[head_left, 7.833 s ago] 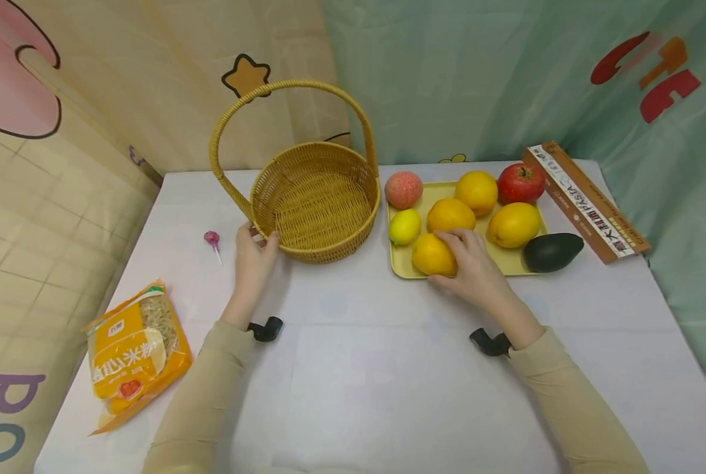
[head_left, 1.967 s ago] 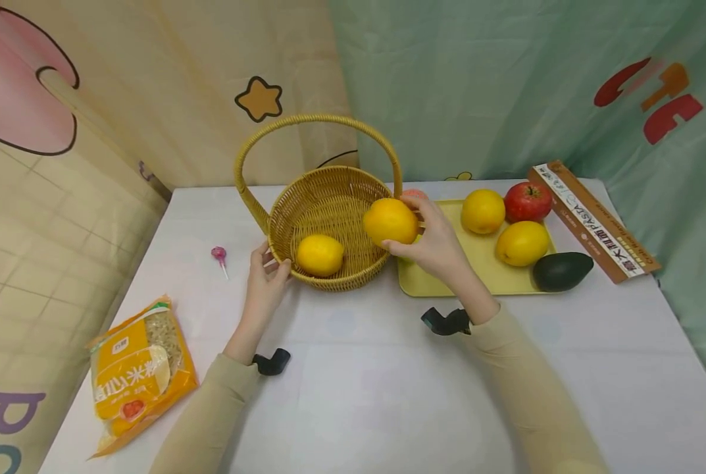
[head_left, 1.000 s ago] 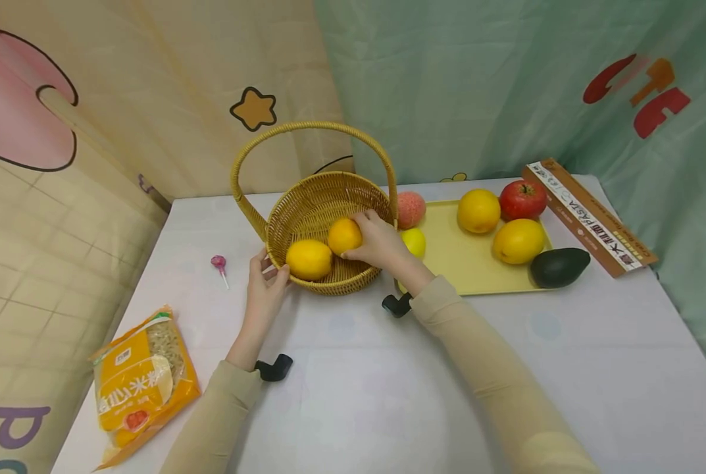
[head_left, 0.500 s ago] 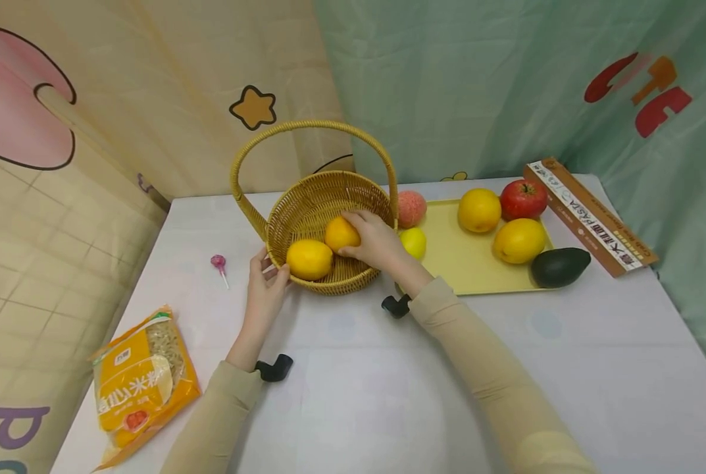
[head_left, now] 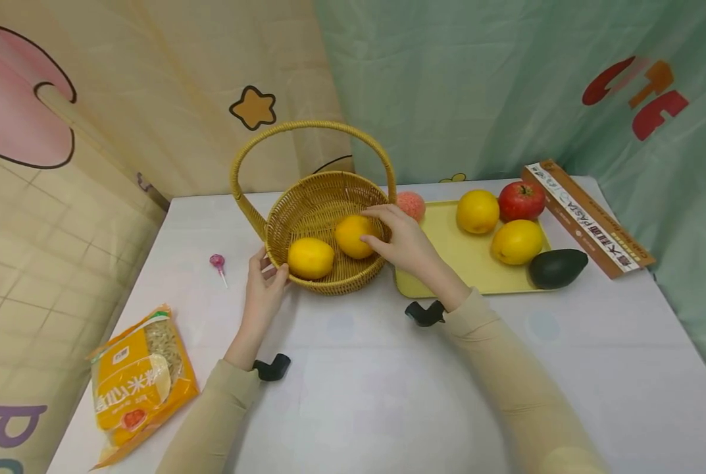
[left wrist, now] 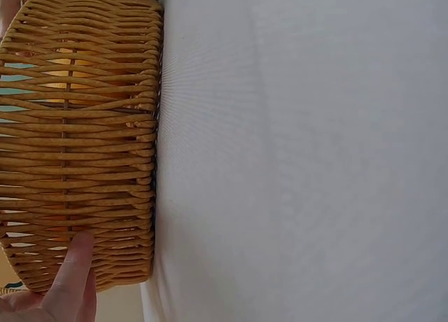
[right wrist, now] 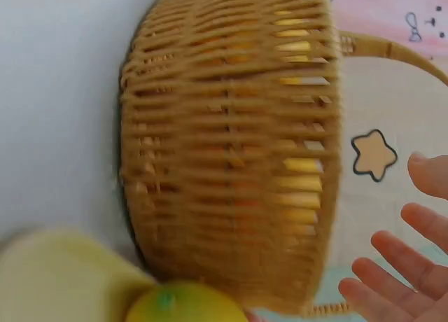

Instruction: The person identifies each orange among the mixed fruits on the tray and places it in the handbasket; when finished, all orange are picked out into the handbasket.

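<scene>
A wicker basket (head_left: 341,285) with a tall hoop handle stands at the back of the table. My left hand (head_left: 264,289) pinches its front-left rim, thumb over the edge; in the left wrist view a finger (left wrist: 75,266) lies on the woven wall. Inside the basket sit an oval yellow fruit (head_left: 310,259) and an orange (head_left: 353,237), side by side. My right hand (head_left: 404,243) hovers over the right rim beside the orange. In the right wrist view its fingers (right wrist: 399,259) are spread and hold nothing. The basket's far-right rim is partly behind this hand.
A pale yellow tray (head_left: 447,257) to the right bears another orange (head_left: 478,211), a yellow fruit (head_left: 516,241), a red pomegranate (head_left: 522,201) and a dark avocado (head_left: 558,268). Nearby are a pink peach (head_left: 410,205), lemon (right wrist: 185,304), pasta box (head_left: 588,218), lollipop (head_left: 218,263) and orange food bag (head_left: 142,385).
Both fruits went from the tray into the basket. Over the last half second my right hand has let go of the orange and drawn back rightward. The left hand stays on the rim.
</scene>
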Demonstrator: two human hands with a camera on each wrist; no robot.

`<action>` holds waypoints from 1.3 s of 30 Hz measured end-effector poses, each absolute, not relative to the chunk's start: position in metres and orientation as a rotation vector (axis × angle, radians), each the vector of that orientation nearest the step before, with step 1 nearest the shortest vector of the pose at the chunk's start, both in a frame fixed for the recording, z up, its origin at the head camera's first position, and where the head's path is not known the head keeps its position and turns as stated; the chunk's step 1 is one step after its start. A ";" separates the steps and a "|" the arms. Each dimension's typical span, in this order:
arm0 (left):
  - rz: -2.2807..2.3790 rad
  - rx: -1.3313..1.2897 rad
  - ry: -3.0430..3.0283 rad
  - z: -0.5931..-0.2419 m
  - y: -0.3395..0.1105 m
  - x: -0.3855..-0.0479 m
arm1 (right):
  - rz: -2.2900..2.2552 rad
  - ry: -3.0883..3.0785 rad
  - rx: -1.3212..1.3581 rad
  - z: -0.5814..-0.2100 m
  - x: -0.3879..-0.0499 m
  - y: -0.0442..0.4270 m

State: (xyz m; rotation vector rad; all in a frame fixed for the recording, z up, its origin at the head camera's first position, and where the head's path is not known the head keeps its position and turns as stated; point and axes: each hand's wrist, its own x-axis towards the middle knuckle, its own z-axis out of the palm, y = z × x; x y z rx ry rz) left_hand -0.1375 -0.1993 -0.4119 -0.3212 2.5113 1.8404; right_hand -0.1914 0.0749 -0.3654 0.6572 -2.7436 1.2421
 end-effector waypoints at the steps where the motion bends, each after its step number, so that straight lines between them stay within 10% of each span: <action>1: 1.838 -0.325 2.515 -0.412 -0.200 -0.138 | 1.256 -2.737 0.644 -0.364 -0.189 0.081; 23: 1.851 -0.328 2.499 -0.410 -0.201 -0.138 | 1.206 -2.688 -0.111 -0.366 -0.156 0.248; 39: 1.831 -0.332 2.491 -0.414 -0.201 -0.139 | 0.972 -3.021 -0.230 -0.376 -0.164 0.287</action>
